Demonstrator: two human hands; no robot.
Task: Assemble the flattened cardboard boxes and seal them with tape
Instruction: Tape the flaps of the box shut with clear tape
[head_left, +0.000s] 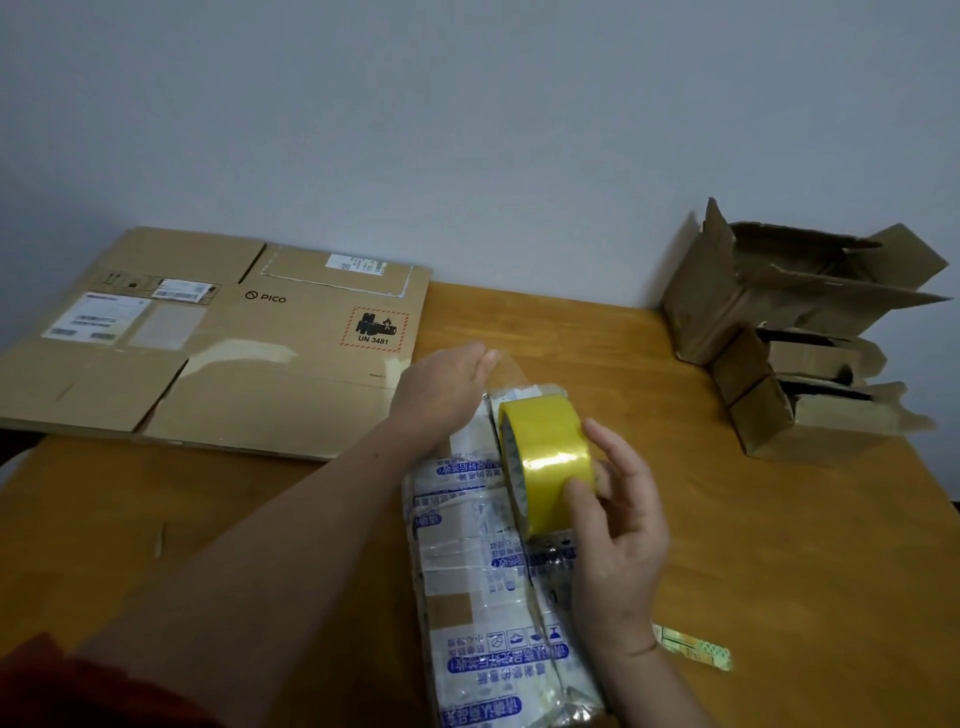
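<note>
A narrow cardboard box (483, 577) covered in old clear tape with blue print lies lengthwise on the wooden table (779, 545) in front of me. My right hand (618, 525) grips a roll of yellow tape (545, 457) standing on the box's top. My left hand (441, 389) reaches over the box's far end, and a clear strip of tape (506, 366) stretches from the roll to its fingertips. The fingertips themselves are hidden behind the hand.
A large flattened PICO carton (218, 338) lies at the back left, overhanging the table edge. Assembled open boxes (789, 332) with torn flaps stand stacked at the back right against the wall. A small green-yellow wrapper (693, 647) lies near my right wrist.
</note>
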